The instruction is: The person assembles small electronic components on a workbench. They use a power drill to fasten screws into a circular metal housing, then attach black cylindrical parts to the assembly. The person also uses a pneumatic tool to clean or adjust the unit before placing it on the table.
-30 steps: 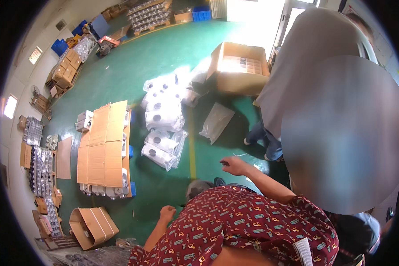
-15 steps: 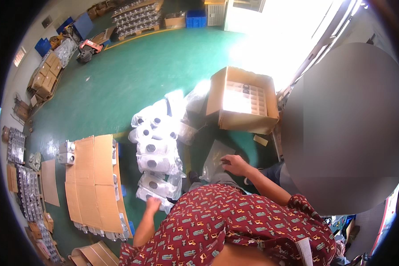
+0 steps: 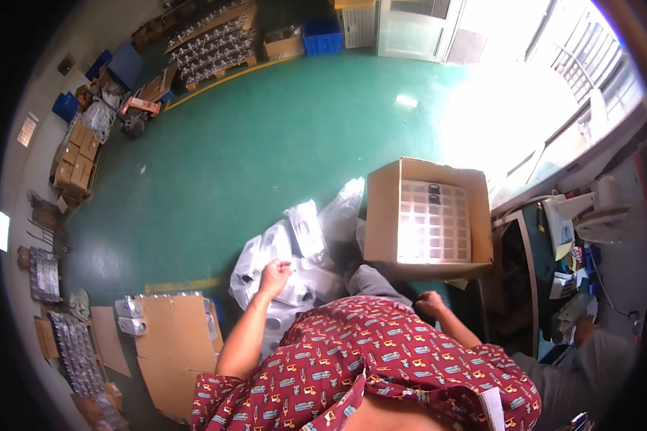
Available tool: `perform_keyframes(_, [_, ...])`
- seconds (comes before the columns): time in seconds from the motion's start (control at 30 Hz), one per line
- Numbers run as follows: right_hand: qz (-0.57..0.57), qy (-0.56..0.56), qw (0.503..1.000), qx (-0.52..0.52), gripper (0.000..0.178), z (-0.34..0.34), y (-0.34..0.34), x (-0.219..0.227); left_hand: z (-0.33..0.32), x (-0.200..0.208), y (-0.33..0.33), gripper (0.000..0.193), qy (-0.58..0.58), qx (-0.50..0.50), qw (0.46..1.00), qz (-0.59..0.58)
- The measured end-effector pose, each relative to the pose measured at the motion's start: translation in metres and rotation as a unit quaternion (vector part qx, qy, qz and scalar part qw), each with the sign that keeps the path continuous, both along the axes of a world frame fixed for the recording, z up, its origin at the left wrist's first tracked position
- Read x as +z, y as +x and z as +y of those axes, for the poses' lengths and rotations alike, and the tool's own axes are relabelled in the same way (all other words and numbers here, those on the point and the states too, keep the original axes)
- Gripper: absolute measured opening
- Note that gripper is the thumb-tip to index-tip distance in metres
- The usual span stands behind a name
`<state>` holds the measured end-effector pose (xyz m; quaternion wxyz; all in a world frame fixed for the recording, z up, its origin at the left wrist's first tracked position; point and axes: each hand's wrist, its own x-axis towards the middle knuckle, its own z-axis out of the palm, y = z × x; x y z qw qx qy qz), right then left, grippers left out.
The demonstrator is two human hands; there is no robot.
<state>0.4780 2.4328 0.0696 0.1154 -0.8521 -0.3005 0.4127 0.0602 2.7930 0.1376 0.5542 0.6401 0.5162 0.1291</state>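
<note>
My left hand (image 3: 274, 276) is above a cluster of clear plastic bags (image 3: 295, 287) on the green floor, its fingers curled with nothing visible in them. The bags wrap white and silvery parts with dark round openings. At my right side, my right hand (image 3: 430, 304) is closed in a fist just below the near edge of an open cardboard box (image 3: 382, 215). I see nothing in that fist. Inside the box lies a pale divider grid (image 3: 435, 223) of many cells, with a dark ring-shaped part (image 3: 433, 189) in one far cell.
Cardboard sheets (image 3: 169, 352) cover a stack at lower left, metal parts (image 3: 129, 316) beside them. Right of the box stands a cluttered workbench (image 3: 546, 266), with a co-worker's grey-clad leg (image 3: 582, 370) near it. Farther off are a pallet jack (image 3: 140, 108), stacked cartons (image 3: 75, 161) and a blue crate (image 3: 322, 37).
My left hand has moved forward over the bags. My right hand has drawn back from a flat plastic bag to beside the box. The co-worker has shifted toward the lower right.
</note>
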Motion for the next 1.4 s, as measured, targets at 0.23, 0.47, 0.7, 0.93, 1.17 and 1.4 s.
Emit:
perform_keyframes(0.23, [0.051, 0.142, 0.988, -0.041, 0.033, 0.225, 0.117, 0.024, 0.073, -0.024, -0.039, 0.022, 0.058, 0.047, 0.987, 0.145])
perform_keyframes(0.47, [0.086, 0.191, 0.973, -0.093, 0.035, 0.391, 0.166, 0.056, 0.172, -0.061, -0.069, 0.022, 0.056, -0.057, 0.937, 0.341])
perform_keyframes(0.7, [0.103, 0.285, 0.95, -0.081, 0.029, 0.529, 0.165, -0.027, 0.363, -0.108, -0.027, 0.016, -0.04, -0.145, 0.949, 0.279])
perform_keyframes(0.93, [-0.113, 0.184, 0.775, 0.594, 0.032, 0.739, 0.159, -0.027, 0.622, -0.036, 0.065, 0.02, 0.033, 0.037, 0.995, 0.089])
perform_keyframes(1.17, [0.126, 0.037, 0.99, -0.049, 0.025, 0.954, 0.152, 0.044, 0.846, 0.078, 0.103, 0.024, 0.077, 0.083, 0.993, 0.039])
perform_keyframes(1.4, [-0.027, -0.129, 0.962, 0.24, 0.023, 1.108, 0.197, 0.013, 1.003, 0.004, 0.082, 0.02, 0.128, 0.064, 0.989, 0.032])
